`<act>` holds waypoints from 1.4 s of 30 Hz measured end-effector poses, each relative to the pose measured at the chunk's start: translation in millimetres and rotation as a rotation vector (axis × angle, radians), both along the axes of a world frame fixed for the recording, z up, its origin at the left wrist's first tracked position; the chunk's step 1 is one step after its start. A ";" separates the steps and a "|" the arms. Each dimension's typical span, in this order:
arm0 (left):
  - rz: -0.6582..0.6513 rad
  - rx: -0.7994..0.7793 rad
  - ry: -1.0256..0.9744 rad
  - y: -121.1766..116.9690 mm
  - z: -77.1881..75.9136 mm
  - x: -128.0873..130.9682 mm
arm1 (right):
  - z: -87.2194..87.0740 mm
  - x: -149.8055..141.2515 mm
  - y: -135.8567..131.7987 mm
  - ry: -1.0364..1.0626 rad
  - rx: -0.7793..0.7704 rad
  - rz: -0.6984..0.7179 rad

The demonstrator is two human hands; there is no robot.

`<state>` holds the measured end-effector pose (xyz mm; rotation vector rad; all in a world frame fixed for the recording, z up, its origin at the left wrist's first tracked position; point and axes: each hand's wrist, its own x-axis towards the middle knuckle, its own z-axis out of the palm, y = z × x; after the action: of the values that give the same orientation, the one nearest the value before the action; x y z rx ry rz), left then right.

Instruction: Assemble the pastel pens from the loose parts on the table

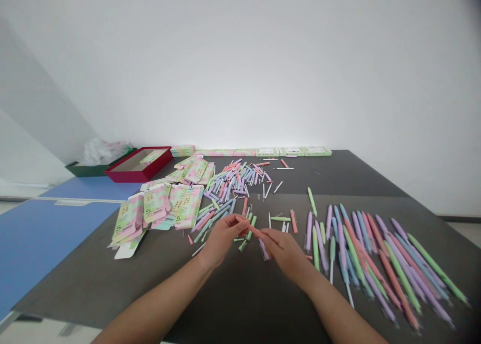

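The grip I am logging is a two-handed pinch: the left hand (225,236) is curling its fingers closed around one end of a salmon-pink pen barrel (256,231), and the right hand (283,252) is bringing its fingertips together on the other end, though the fingers themselves are partly hiding that contact. Neither hand is spread open. I am seeing the barrel held roughly level between the two hands, just above the dark tabletop (340,179).

From this feed, I am judging the barrel to be light, stiff, smooth plastic, likely to slip or roll under a loose hold. The surest purchase appears to be around its slim body, with the finger pads wrapped about the tube.

A lone lilac pen part (264,250) is lying just below the right hand. Ahead, a loose heap of pastel pen barrels (235,184) is spreading across the table, with printed flat cartons (130,219) piled to its left. To the right, long pastel pens (379,269) are lying in close, roughly parallel ranks. At the far end, a red box (139,166) is sitting beside a green box (86,169), and a row of green-and-white cartons (293,151) is lining the back edge.
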<state>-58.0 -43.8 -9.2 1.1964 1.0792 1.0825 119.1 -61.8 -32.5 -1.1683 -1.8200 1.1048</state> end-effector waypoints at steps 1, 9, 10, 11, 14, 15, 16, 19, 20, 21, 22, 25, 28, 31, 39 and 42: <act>-0.021 0.008 -0.013 -1.1 0.3 0.0 | -0.1 -0.7 -0.4 0.051 -0.114 0.074; -0.013 0.061 -0.018 -10.4 4.8 -4.8 | 11.4 -5.2 -6.2 0.097 -0.176 -0.006; -0.053 0.059 -0.035 -12.2 5.9 -5.3 | 14.0 -4.6 -9.0 0.166 -0.294 0.063; -0.094 0.061 -0.041 -14.1 7.2 -5.6 | 16.5 -3.7 -12.1 0.240 -0.403 0.119; -0.122 0.093 0.010 -18.9 10.4 -3.4 | 22.4 0.0 -21.1 0.312 -0.440 0.113; -0.105 0.101 0.028 -20.1 10.7 -1.6 | 23.5 1.5 -23.7 0.283 -0.368 0.060; -0.093 0.104 0.035 -21.2 10.7 0.6 | 24.0 3.2 -26.2 0.254 -0.302 0.011; -0.145 0.079 -0.022 -24.5 9.1 8.2 | 21.5 10.1 -34.5 0.347 -0.386 0.007; -0.183 0.067 -0.052 -25.7 8.6 10.7 | 19.6 12.6 -37.9 0.442 -0.509 0.068; -0.221 0.058 -0.079 -26.9 8.2 13.1 | 17.4 15.0 -41.8 0.543 -0.642 0.142; -0.257 0.050 -0.099 -28.1 7.9 15.5 | 15.1 17.0 -46.1 0.632 -0.758 0.215; -0.329 0.022 -0.101 -30.1 6.1 22.7 | 10.2 21.6 -58.9 0.742 -0.851 0.266; -0.339 -0.012 -0.015 -29.2 -1.4 29.5 | 8.6 34.1 -63.5 0.562 -0.616 0.022; -0.232 -0.020 0.105 -26.3 -14.8 32.7 | 7.7 66.3 -53.7 0.095 -0.233 -0.390; -0.170 0.035 0.159 -22.2 -32.1 26.5 | -9.1 125.4 -28.1 -0.889 0.055 -0.677; -0.155 0.054 0.161 -22.0 -30.7 23.5 | -14.7 115.4 -30.3 -1.009 0.128 -0.664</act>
<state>-34.4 -65.7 -39.9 1.4057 1.0657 0.9127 234.4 -92.1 -47.2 -2.2593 -1.8396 -0.0434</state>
